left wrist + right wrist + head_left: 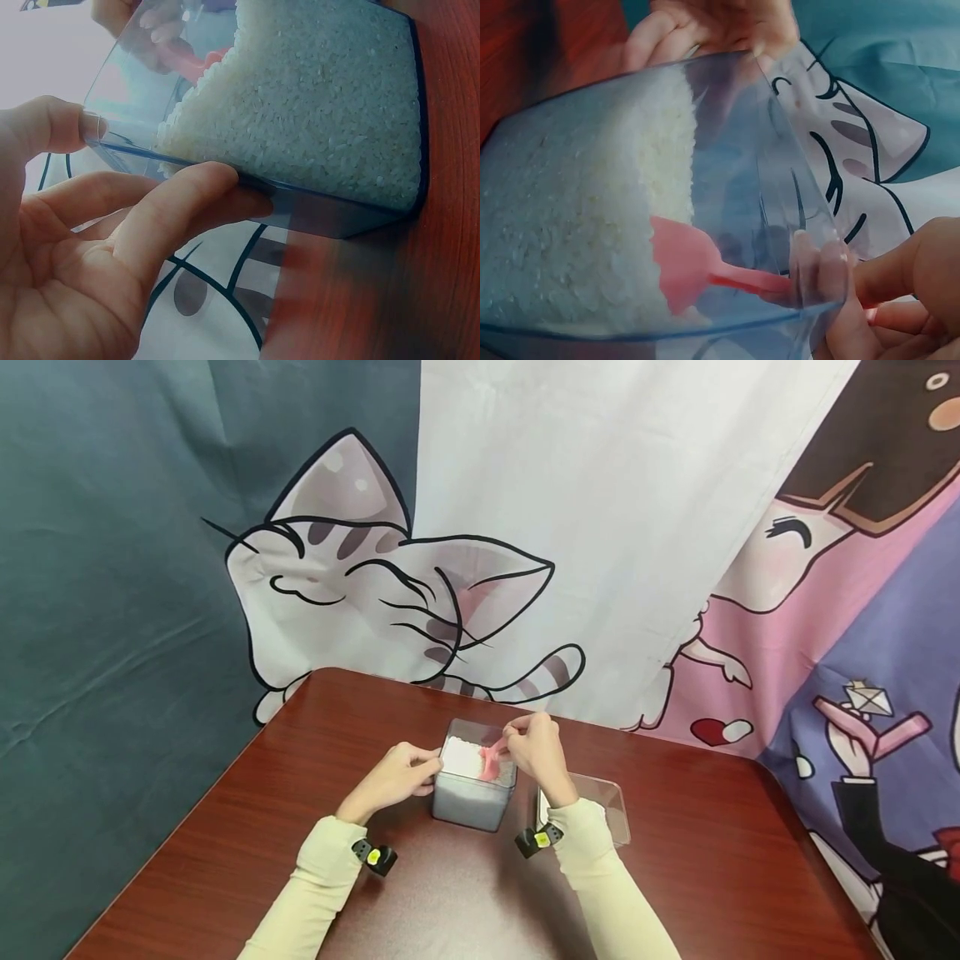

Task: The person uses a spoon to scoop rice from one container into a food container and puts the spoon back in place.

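A clear plastic container (467, 810) full of white rice (322, 105) stands on the table. My left hand (397, 777) holds its left side, with the thumb at the rim and the fingers along the outer wall. On the other side, my right hand (542, 752) grips the handle of a pink scoop (682, 262). The scoop's blade is partly sunk in the rice near the right wall, its front edge hidden by grains. In the right wrist view, the handle and fingertips show through the clear wall.
A clear lid (617, 814) lies on the table to the right of the container, partly behind my right wrist and sleeve. The reddish-brown wooden table (285, 802) ends at a cartoon-printed curtain (480, 485) close behind the container.
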The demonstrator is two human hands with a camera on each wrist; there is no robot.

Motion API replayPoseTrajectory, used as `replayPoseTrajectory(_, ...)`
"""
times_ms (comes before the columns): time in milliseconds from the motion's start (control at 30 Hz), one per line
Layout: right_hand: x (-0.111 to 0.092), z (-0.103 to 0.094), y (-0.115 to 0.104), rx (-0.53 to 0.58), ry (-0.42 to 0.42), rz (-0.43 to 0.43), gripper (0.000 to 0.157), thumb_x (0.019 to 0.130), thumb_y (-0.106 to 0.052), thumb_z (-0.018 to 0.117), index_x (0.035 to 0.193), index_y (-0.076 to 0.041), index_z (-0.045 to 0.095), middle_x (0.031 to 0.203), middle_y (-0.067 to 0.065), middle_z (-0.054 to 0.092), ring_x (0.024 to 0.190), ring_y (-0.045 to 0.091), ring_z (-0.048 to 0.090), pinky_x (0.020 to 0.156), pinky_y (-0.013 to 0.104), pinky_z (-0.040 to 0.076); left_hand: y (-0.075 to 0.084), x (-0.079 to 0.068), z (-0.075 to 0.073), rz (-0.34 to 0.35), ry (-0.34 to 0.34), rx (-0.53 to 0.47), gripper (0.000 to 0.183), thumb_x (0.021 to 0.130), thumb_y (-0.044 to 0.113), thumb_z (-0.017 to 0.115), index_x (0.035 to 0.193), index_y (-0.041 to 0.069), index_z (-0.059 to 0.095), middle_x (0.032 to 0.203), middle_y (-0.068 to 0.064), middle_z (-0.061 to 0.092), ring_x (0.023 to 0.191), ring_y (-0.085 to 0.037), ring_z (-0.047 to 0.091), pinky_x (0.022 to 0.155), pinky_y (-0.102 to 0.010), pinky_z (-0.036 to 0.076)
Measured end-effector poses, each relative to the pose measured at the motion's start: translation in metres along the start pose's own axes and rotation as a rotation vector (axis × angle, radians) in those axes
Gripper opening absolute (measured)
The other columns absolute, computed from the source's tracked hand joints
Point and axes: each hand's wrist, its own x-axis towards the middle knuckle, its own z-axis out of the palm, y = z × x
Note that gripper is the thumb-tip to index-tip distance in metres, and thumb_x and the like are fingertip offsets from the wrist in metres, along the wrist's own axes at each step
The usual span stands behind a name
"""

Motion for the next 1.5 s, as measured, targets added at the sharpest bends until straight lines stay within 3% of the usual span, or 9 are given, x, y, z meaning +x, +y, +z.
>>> replayPoseTrajectory(100, -0.001, 0.000, 0.000, 0.028, 0.008, 0.014, 0.024, 0.082, -0.003, 0.048, 0.085, 0.008, 0.069, 0.054, 0.005, 0.065, 0.047, 0.013, 0.063, 0.059, 0.025, 0.057, 0.012, -0.005, 0.000, -0.001, -0.004, 0.018, 0.036, 0.090, 0.007, 0.050, 0.117, -0.016, 0.053, 0.127, -0.029, 0.048, 0.089, -0.027, 0.062, 0.075, -0.039, 0.055)
replayPoseTrajectory(200, -0.001, 0.000, 0.001, 0.040, 0.015, 0.024, 0.024, 0.082, -0.002, 0.048, 0.086, 0.008, 0.069, 0.055, 0.005, 0.065, 0.048, 0.012, 0.063, 0.056, 0.025, 0.056, 0.013, -0.006, 0.001, -0.003, -0.007, 0.018, 0.037, 0.089, 0.007, 0.049, 0.118, -0.016, 0.052, 0.128, -0.029, 0.046, 0.090, -0.027, 0.062, 0.075, -0.039, 0.055)
replayPoseTrajectory(367, -0.001, 0.001, 0.002, 0.077, 0.020, 0.045, 0.023, 0.082, -0.002, 0.049, 0.087, 0.009, 0.069, 0.059, 0.008, 0.066, 0.051, 0.016, 0.065, 0.052, 0.024, 0.055, -0.004, 0.001, 0.001, 0.001, -0.001, 0.004, 0.037, 0.090, 0.009, 0.051, 0.118, -0.014, 0.053, 0.129, -0.028, 0.046, 0.091, -0.027, 0.062, 0.073, -0.037, 0.056)
replayPoseTrajectory(633, 0.000, -0.003, 0.006, 0.326, 0.027, 0.215, 0.016, 0.079, 0.002, 0.054, 0.079, 0.008, 0.068, 0.072, 0.017, 0.066, 0.056, 0.017, 0.066, 0.056, 0.028, 0.057, -0.018, 0.009, 0.001, 0.004, 0.013, -0.001, 0.036, 0.089, 0.012, 0.053, 0.117, -0.011, 0.057, 0.129, -0.024, 0.048, 0.088, -0.023, 0.063, 0.071, -0.033, 0.057)
replayPoseTrajectory(767, 0.001, -0.005, 0.006, 0.388, 0.019, 0.223, 0.016, 0.078, 0.005, 0.053, 0.081, 0.012, 0.067, 0.079, 0.020, 0.065, 0.058, 0.018, 0.066, 0.058, 0.029, 0.058, -0.014, 0.007, 0.001, -0.004, 0.015, 0.005, 0.037, 0.089, 0.011, 0.052, 0.118, -0.012, 0.055, 0.129, -0.025, 0.048, 0.089, -0.023, 0.063, 0.071, -0.034, 0.056)
replayPoseTrajectory(1000, -0.001, -0.009, 0.010, 0.479, 0.018, 0.239, 0.016, 0.077, 0.007, 0.053, 0.082, 0.016, 0.065, 0.082, 0.022, 0.064, 0.055, 0.020, 0.065, 0.059, 0.031, 0.058, 0.012, -0.006, 0.002, -0.003, 0.007, 0.041, 0.037, 0.090, 0.008, 0.049, 0.118, -0.016, 0.053, 0.128, -0.029, 0.046, 0.092, -0.029, 0.062, 0.074, -0.039, 0.056)
replayPoseTrajectory(1100, -0.001, -0.010, 0.011, 0.514, 0.016, 0.239, 0.018, 0.078, 0.007, 0.052, 0.087, 0.019, 0.063, 0.085, 0.026, 0.063, 0.055, 0.019, 0.064, 0.058, 0.030, 0.058, 0.007, -0.003, 0.003, -0.003, 0.019, 0.034, 0.037, 0.090, 0.009, 0.050, 0.118, -0.014, 0.054, 0.128, -0.028, 0.047, 0.091, -0.026, 0.063, 0.073, -0.036, 0.056)
replayPoseTrajectory(1400, -0.003, -0.013, 0.015, 0.623, 0.044, 0.267, 0.022, 0.079, 0.009, 0.051, 0.094, 0.024, 0.058, 0.080, 0.021, 0.062, 0.059, 0.016, 0.063, 0.061, 0.031, 0.058, -0.016, 0.008, 0.003, 0.002, 0.035, 0.020, 0.036, 0.089, 0.012, 0.052, 0.117, -0.010, 0.057, 0.128, -0.024, 0.049, 0.086, -0.020, 0.064, 0.070, -0.032, 0.057)
replayPoseTrajectory(1500, -0.005, -0.016, 0.017, 0.658, 0.056, 0.287, 0.022, 0.080, 0.009, 0.052, 0.096, 0.023, 0.058, 0.080, 0.019, 0.061, 0.060, 0.015, 0.062, 0.063, 0.031, 0.058, -0.013, 0.006, 0.003, 0.002, 0.034, 0.022, 0.035, 0.089, 0.011, 0.052, 0.116, -0.010, 0.057, 0.128, -0.024, 0.049, 0.086, -0.022, 0.064, 0.070, -0.034, 0.057)
